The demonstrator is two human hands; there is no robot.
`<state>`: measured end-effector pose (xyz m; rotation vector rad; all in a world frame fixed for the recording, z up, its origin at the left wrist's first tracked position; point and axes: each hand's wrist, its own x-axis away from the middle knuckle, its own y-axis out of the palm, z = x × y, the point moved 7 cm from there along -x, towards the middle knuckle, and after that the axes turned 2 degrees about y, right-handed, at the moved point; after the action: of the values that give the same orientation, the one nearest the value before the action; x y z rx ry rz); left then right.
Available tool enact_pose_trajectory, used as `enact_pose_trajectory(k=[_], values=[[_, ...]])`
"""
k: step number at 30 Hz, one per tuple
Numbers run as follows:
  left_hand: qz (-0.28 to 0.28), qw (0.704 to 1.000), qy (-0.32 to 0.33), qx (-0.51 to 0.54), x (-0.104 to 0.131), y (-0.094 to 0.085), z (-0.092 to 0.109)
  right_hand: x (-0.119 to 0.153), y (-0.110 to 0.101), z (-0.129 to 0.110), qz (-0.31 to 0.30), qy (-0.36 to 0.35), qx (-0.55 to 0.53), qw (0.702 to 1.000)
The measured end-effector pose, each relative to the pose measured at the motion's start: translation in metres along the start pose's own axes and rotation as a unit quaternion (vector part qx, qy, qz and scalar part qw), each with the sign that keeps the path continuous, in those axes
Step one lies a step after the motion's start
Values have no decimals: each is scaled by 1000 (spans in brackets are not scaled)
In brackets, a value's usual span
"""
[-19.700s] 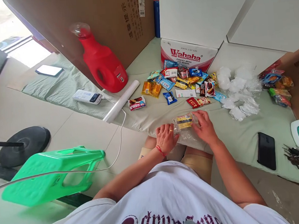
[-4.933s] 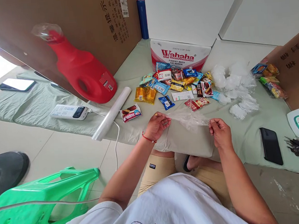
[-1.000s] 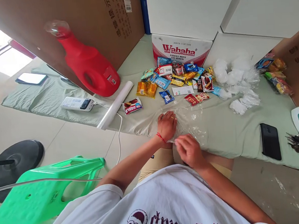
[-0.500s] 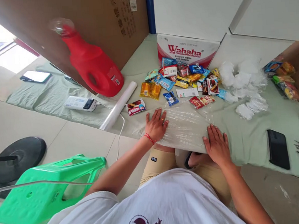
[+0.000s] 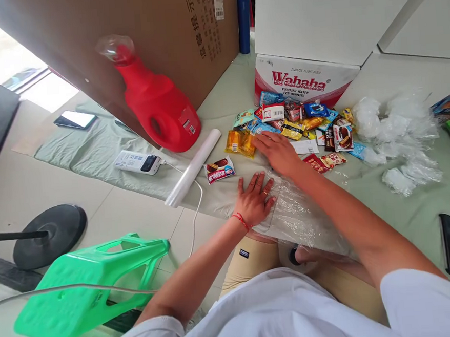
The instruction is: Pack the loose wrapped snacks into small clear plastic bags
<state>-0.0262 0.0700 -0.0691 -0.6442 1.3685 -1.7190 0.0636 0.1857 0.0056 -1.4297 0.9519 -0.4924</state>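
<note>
Clear film (image 5: 296,217) lies on the desk (image 5: 383,221), the left hand (image 5: 254,205) at its edge with fingers spread. The right hand (image 5: 280,153) touches the yellow packet (image 5: 234,141); whether its fingers pinch anything, I cannot tell.

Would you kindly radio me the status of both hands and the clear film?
Left hand flat at left edge of wrinkled clear film. Right hand at snack pile by amber packet, grip unclear. Right forearm crosses in front, hiding part of film.
</note>
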Motion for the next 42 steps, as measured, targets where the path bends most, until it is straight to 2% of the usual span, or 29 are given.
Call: enact_pose_trajectory(k=[2, 4, 5, 10, 12, 16, 18, 20, 21, 23, 25, 28, 30, 31, 33, 35, 37, 39, 42], values=[[-4, 1000, -2, -3, 0, -1, 0, -37, 25, 3, -35, -51, -8, 998], [-4, 1000, -4, -3, 0, -1, -1, -54, 39, 7, -71, -95, -12, 993], [-3, 1000, -5, -1, 0, -1, -1, -58, 39, 10, -77, -110, -11, 991], [4, 1000, -3, 8, 1, -2, -2, -72, 3, 25, -19, -150, -6, 988], [3, 1000, -3, 7, 1, -2, -2, -89, 4, 19, -27, -188, -7, 982], [-2, 1000, -4, 2, 0, -3, -2, -131, 47, -5, -89, -283, 24, 955], [-2, 1000, -4, 2, 0, -3, -2, -145, 67, -13, -107, -306, 44, 945], [-3, 1000, -5, 5, 0, -3, -2, -149, 69, -17, -104, -304, 51, 946], [-3, 1000, -6, 8, 0, -3, -3, -146, 62, -16, -96, -292, 48, 950], [-4, 1000, -9, 13, 0, -2, -3, -127, 31, -12, -68, -248, 25, 966], [-1, 1000, -11, 17, 0, -3, -3, -90, -15, -3, -30, -181, -11, 983], [5, 1000, -8, 20, 0, -3, -2, -8, -82, 17, 13, -51, -62, 997], [7, 1000, -7, 21, 0, -3, -1, 51, -105, 25, 1, 24, -77, 997], [8, 1000, -7, 21, 0, -3, -1, 77, -107, 27, -24, 59, -78, 995], [10, 1000, -7, 20, -1, -1, -2, 120, -92, 24, -88, 123, -67, 986], [8, 1000, -7, 17, -1, 1, -2, 148, -62, 19, -160, 193, -37, 967], [5, 1000, -9, 12, -1, 2, -2, 163, -33, 16, -208, 258, -13, 943], [0, 1000, -11, 6, -2, 3, -2, 168, -18, 14, -201, 281, -25, 938], [-9, 1000, -13, -2, -3, 4, -1, 172, -23, 14, -145, 253, -90, 952]])
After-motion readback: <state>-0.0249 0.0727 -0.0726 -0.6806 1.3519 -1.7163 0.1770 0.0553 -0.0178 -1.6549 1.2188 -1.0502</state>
